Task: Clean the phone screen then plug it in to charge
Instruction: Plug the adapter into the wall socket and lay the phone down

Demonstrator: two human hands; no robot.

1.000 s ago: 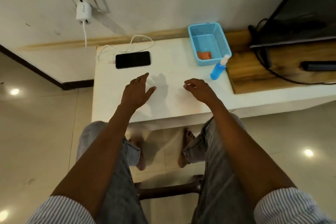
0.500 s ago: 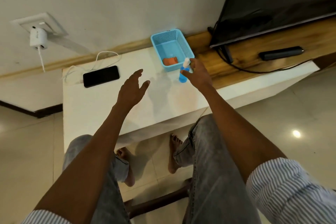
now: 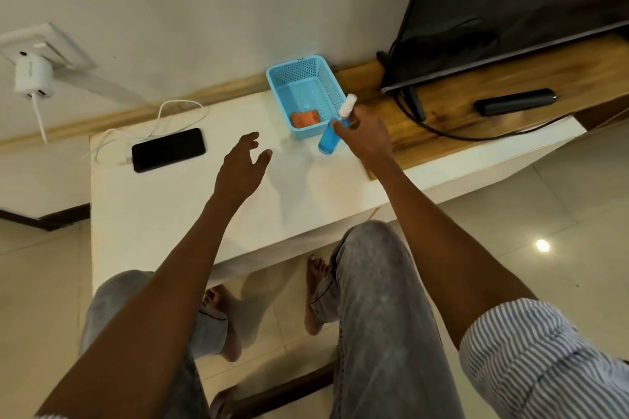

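The right hand [image 3: 366,138] gripped the blue spray bottle [image 3: 329,139] beside the basket [image 3: 304,76], while the left hand [image 3: 240,170] hovered open near the phone [image 3: 168,150].

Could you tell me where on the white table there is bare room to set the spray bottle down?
The broad bare patch lies between the phone and the blue basket, running to the white table near edge under the left hand. It is crowded by the basket, where the right hand meets the spray bottle.

Left hand [image 3: 242,168] open and hovering, right hand [image 3: 366,138] outstretched, fingers curled in a grasp
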